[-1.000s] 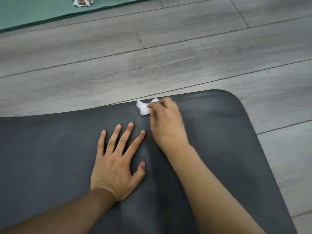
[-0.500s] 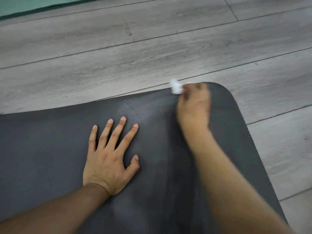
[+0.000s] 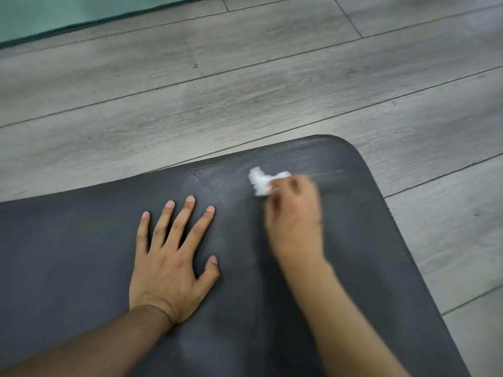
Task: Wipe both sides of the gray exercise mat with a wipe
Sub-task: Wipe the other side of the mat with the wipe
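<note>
The gray exercise mat (image 3: 81, 254) lies flat on the floor and fills the lower part of the head view, its rounded far right corner near the middle. My left hand (image 3: 168, 257) rests flat on it, fingers straight and spread. My right hand (image 3: 295, 221), blurred by motion, pinches a crumpled white wipe (image 3: 262, 180) and presses it onto the mat a little inside the far edge. Faint damp streaks show on the mat around the wipe and toward the corner.
Gray wood-look floor planks (image 3: 245, 85) surround the mat on the far side and the right. A teal mat (image 3: 68, 12) lies on the floor at the top left.
My right hand swept the wipe right along the far edge toward the corner, then came back left and slightly nearer. My left hand stayed flat in place.
</note>
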`<state>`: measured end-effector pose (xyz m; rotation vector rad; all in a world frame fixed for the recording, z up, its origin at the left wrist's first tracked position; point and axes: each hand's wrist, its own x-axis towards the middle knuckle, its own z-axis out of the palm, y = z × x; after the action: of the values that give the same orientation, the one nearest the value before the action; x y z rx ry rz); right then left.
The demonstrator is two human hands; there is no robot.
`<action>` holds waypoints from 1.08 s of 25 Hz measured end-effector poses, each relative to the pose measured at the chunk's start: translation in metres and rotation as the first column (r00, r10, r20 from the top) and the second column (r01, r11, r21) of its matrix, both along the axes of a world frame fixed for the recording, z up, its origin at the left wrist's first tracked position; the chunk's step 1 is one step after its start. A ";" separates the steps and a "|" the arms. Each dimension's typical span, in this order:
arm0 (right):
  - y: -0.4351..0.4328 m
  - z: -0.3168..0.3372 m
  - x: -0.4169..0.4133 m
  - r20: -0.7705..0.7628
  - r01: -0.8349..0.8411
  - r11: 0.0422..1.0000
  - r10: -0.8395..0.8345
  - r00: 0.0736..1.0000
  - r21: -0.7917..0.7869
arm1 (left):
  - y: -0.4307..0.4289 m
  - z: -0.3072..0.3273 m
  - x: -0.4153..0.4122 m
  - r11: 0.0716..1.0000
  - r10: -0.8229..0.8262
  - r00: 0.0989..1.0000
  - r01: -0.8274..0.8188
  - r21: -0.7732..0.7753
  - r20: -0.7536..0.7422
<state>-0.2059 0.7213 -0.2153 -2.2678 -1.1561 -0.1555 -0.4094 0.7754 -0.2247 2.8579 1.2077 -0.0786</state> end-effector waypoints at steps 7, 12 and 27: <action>-0.040 -0.001 0.083 0.074 0.224 0.974 -0.221 0.972 -0.032 | 0.002 0.002 0.001 1.000 0.004 1.000 -0.004 0.003 0.004; -0.029 0.002 0.030 -0.035 0.165 0.986 -0.164 0.986 -0.001 | 0.001 0.003 -0.001 1.000 0.007 1.000 -0.007 -0.007 -0.003; -0.041 -0.002 -0.007 -0.060 0.008 0.999 -0.005 0.998 0.045 | 0.006 0.000 0.001 1.000 -0.002 1.000 0.002 0.011 0.012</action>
<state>-0.2126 0.6799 -0.2172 -2.2216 -1.1034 -0.1146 -0.4081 0.7810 -0.2251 2.8650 1.2068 -0.0557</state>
